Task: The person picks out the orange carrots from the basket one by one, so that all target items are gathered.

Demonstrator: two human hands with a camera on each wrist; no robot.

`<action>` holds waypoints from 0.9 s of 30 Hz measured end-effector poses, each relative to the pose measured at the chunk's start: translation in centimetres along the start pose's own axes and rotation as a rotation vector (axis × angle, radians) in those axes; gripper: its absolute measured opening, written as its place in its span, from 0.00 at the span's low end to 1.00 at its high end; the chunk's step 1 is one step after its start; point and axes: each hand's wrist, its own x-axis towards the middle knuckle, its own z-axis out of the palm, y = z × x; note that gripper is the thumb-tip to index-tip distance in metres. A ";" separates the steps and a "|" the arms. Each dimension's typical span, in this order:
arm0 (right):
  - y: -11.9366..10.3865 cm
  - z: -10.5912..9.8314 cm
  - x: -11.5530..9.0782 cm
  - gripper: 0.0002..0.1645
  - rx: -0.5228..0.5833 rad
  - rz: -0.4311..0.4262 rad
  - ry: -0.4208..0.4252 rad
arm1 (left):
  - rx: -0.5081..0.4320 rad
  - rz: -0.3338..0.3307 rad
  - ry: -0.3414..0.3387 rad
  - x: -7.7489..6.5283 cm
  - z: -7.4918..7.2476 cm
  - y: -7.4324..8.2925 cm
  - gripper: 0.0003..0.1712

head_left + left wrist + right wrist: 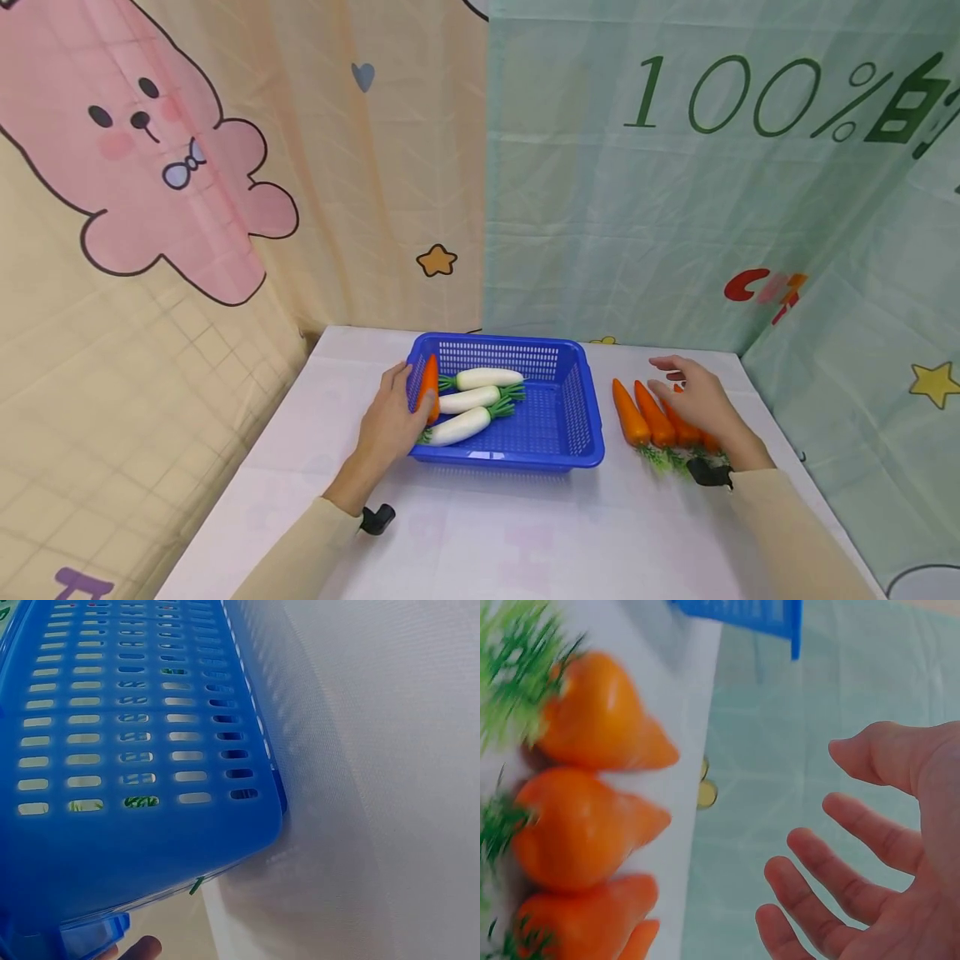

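Note:
A blue plastic basket holds several white radishes with green tops and one orange carrot along its left side. My left hand grips the basket's left wall, fingers on the outer side and thumb inside, overlapping the carrot. In the left wrist view the basket's slotted side fills the left, with fingertips at the bottom edge. To the right of the basket, my right hand hovers over a row of several orange carrots with leafy tops. Its fingers are spread, holding nothing.
Everything stands on a table with a white cloth. Printed curtains hang close behind and along both sides. Black straps with small mounts sit at both wrists.

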 end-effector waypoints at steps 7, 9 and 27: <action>-4.4 1.4 1.2 0.33 0.016 -0.082 -0.014 | -0.032 0.001 0.008 0.0 -0.2 -0.1 0.46; -5.6 1.9 1.7 0.32 0.022 -0.130 -0.016 | -0.026 0.018 -0.013 -0.1 -0.4 -0.3 0.46; -16.1 7.0 5.4 0.32 0.188 -0.339 -0.272 | -0.027 0.116 -0.337 -1.1 -2.1 -3.0 0.76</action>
